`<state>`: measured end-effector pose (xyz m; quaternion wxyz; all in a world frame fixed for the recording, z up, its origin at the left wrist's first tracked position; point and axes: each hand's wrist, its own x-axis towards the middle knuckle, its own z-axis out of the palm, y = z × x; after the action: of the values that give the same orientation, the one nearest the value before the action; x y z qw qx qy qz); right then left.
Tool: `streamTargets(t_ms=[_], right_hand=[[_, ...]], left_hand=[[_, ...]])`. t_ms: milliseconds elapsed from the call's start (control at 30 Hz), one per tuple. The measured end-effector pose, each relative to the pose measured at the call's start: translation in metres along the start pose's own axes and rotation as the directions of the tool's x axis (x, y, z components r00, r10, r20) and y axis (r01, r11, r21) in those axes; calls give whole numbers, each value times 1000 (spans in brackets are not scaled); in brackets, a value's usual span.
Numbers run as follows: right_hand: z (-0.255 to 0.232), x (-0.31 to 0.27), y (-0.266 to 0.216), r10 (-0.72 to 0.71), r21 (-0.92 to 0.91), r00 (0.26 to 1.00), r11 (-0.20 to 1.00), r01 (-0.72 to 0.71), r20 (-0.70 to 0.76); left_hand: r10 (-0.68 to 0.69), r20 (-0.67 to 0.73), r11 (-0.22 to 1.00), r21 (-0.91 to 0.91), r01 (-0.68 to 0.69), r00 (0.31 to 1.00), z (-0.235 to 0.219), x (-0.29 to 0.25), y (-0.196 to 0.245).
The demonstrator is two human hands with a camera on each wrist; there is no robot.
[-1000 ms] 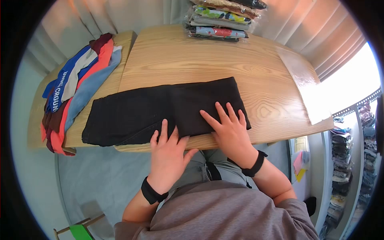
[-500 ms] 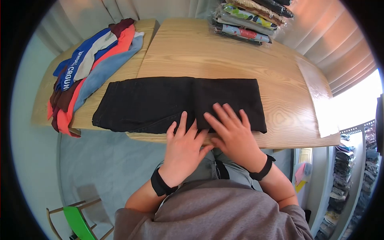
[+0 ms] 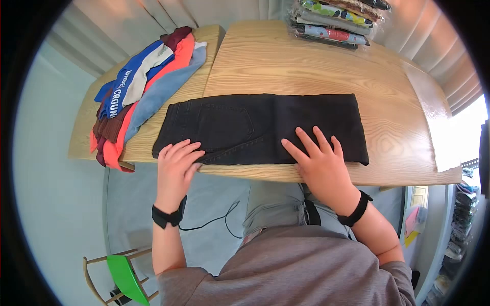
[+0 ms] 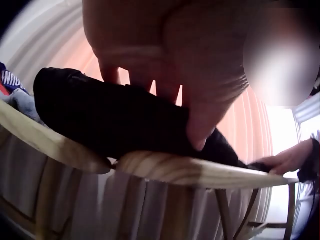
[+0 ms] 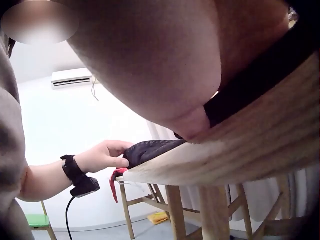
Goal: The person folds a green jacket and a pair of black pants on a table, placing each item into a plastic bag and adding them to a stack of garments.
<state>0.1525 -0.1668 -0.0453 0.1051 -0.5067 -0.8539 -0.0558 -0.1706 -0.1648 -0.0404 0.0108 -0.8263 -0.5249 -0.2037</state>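
Note:
A pair of black jeans (image 3: 260, 127) lies folded lengthwise across the near side of the wooden table (image 3: 306, 71), waistband end to the left. My left hand (image 3: 176, 158) rests at the jeans' near left corner, fingers curled over the hem at the table edge. In the left wrist view the thumb and fingers of that hand (image 4: 165, 75) press on the black cloth (image 4: 110, 120). My right hand (image 3: 316, 155) lies flat with spread fingers on the right half of the jeans. The right wrist view shows the black cloth (image 5: 150, 148) on the table edge (image 5: 220, 155).
A heap of coloured garments (image 3: 138, 92) covers the smaller table at left. A stack of bagged clothes (image 3: 337, 20) sits at the table's far edge. A clear plastic sheet (image 3: 434, 117) lies at the right. A green chair (image 3: 120, 278) stands below left.
My left hand slid left from beside the right hand to the jeans' near left corner. The right hand stayed on the right half. The head view shifted left.

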Motion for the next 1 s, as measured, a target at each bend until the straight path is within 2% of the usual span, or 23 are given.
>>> streamTargets(t_ms=[33,133,167,233,267,300,333,367,400,433,467,500,567,700,767,800,867,900,967,1000], right_hand=[[0,-1,0,2,6,1000,1000,-2,3],[-1,0,0,19,35,999,999,-18,-29],[-1,0,1,15,44,999,999,-14,-29],[0,-2,2,19,51,999,999,-17,-43],[0,-3,2,13,54,999,999,-10,-46],[1,-3,2,9,59,999,998,-6,-48],[1,-3,3,11,53,999,999,-9,-47],[2,-4,2,26,61,998,998,-22,-55],[3,-4,2,23,59,998,998,-20,-58],[4,-4,3,17,53,998,998,-14,-63],[4,-4,3,24,55,997,998,-20,-72],[5,-5,3,21,61,997,998,-17,-71],[6,-6,4,29,63,996,998,-24,-81],[8,-7,3,56,69,994,996,-50,-94],[9,-8,3,45,69,995,997,-39,-91],[10,-8,3,48,69,995,997,-42,-87],[10,-9,3,57,71,994,996,-51,-88],[9,-9,3,53,77,996,996,-47,-77],[7,-10,3,64,44,994,997,-61,-86],[6,-10,3,62,54,994,997,-57,-90]], left_hand=[[0,7,1000,1,0,1000,4,0,-9],[-70,30,975,-209,75,997,7,3,-21],[-62,21,977,-201,65,998,6,2,-18],[-96,-51,987,-134,88,994,7,-3,-8],[-148,-216,969,-226,99,965,10,-7,0],[-330,-337,924,-305,229,882,10,-13,11],[-553,-447,805,-504,313,703,24,-26,5],[-746,-473,643,-692,326,468,36,-37,-2],[-737,-475,653,-685,323,481,32,-43,-2],[-852,-209,383,-874,300,479,29,-47,-2],[-872,82,64,-958,278,483,26,-47,-2],[-868,76,72,-958,276,491,25,-43,-2],[-790,173,-50,-975,218,588,24,-33,-3],[-720,209,-15,-958,287,662,17,-7,-13],[-688,386,-322,-921,219,615,17,9,-22],[-677,382,-316,-923,220,629,13,21,-15],[-753,114,-87,-994,74,648,-3,47,15],[-742,115,-89,-993,73,660,-10,58,26],[-691,-103,173,-985,25,716,-23,77,52],[-645,-186,242,-970,-33,741,-26,86,72]])
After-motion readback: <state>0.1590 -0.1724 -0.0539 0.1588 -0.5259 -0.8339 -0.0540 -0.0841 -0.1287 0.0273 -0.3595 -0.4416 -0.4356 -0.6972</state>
